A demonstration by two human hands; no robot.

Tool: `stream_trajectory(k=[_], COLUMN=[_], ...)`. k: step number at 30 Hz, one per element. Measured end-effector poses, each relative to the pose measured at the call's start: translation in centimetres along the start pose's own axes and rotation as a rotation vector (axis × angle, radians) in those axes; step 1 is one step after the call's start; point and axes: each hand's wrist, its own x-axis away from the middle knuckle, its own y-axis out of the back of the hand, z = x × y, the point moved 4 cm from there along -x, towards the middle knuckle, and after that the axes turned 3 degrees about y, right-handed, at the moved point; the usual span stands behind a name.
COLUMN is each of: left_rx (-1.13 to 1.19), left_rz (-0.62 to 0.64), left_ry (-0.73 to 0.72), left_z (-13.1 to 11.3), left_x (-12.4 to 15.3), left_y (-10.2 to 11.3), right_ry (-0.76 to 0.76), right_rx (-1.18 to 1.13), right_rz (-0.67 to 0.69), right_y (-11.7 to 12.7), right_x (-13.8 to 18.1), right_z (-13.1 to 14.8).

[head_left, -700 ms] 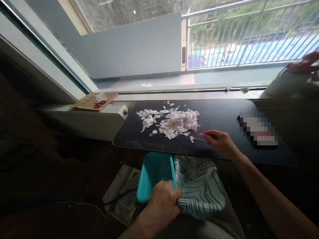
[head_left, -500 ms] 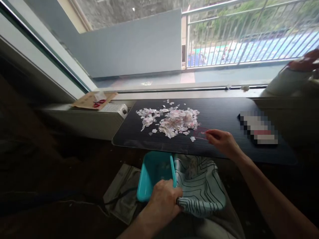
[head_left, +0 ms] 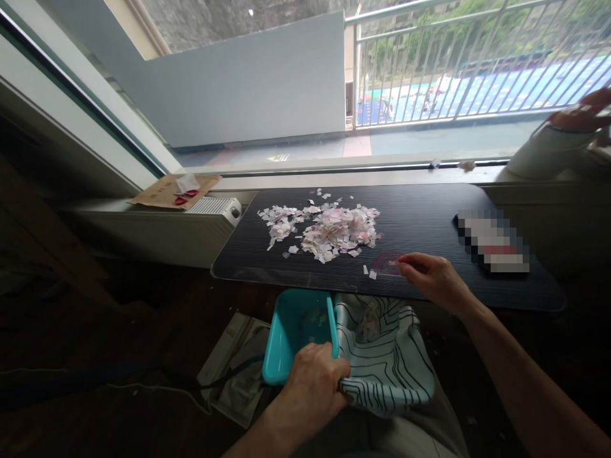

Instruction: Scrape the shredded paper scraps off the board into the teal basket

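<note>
As right hand pinches it, pink piece (see-through), long axis leftward.

Tabletop: we see a dark, wood-grained surface with rounded corners.
Paper scraps: we find them heaped left of centre on it, a thinner spread further left, a few loose bits toward the front edge.
Right end: we have a dark-edged object lying there, its face pixelated.
Brown sheet: we see red-handled scissors on it.
</note>
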Motion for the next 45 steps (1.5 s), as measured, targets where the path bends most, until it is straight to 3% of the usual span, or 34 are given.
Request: stream_trajectory(k=[10,23,27,33,38,43,45], left_rx=[0.004,0.015,0.010,0.018,0.003,0.009,0.010], left_rz=[0.019,0.066,0.079,0.062,0.056,0.066,0.063], left_ry=[0.010,-0.004,-0.005,-0.016,-0.016,-0.015,-0.014], left_z=[-0.3,-1.0,-1.1,-1.1,-1.0,-1.0,-1.0], left_x=[-0.1,-0.4,-0.3,-0.3,-0.3,-0.4,-0.4], left_y=[0.3,0.8,0.8,0.9,0.7,0.6,0.7], right_ry=[0.011,0.062,0.073,0.133,0.127,0.095,0.098], right_rx=[0.023,0.042,0.107,0.049,0.129,0.117,0.117], right_rz=[-0.082,-0.027,-0.095,-0.025,0.052,-0.013,0.043], right_y=[-0.4,-0.3,-0.1,-0.9,0.0,1.2,1.1], right_x=[-1.3,-0.9,-1.1,-0.8,0.1,1.3,1.8], right_z=[-0.6,0.0,0.3,1.5,1.7,1.0,0.8])
